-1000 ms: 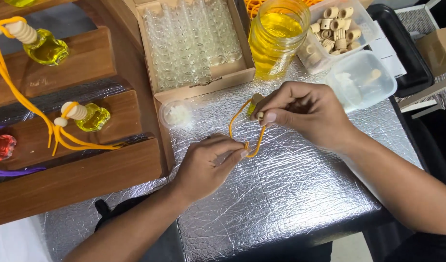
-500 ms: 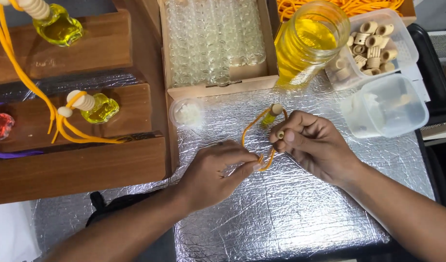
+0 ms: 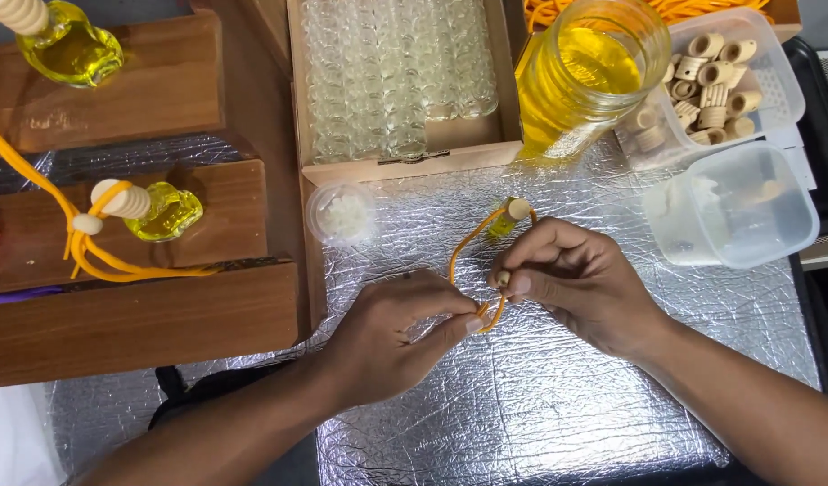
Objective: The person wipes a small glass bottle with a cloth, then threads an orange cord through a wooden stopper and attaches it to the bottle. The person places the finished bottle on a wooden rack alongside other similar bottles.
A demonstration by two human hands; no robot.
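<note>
One head-worn camera looks steeply down, close over the foil-covered table [image 3: 612, 396]. It faces the far edge, where containers stand.

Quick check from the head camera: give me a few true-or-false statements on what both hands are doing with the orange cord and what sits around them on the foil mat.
1. Both hands pinch the same orange cord. True: the left hand grips its lower end and the right hand holds it higher up.
2. The large glass jar holds red liquid. False: the liquid is yellow.
3. A small capped bottle hangs on the cord loop above the right hand. True.
4. The cardboard box of clear vials lies right of the jar. False: it lies left of it.
5. The wooden caps sit in a clear plastic tub. True.
6. The small round lidded cup rests in the left hand. False: it stands on the foil mat, apart from the hand.
</note>
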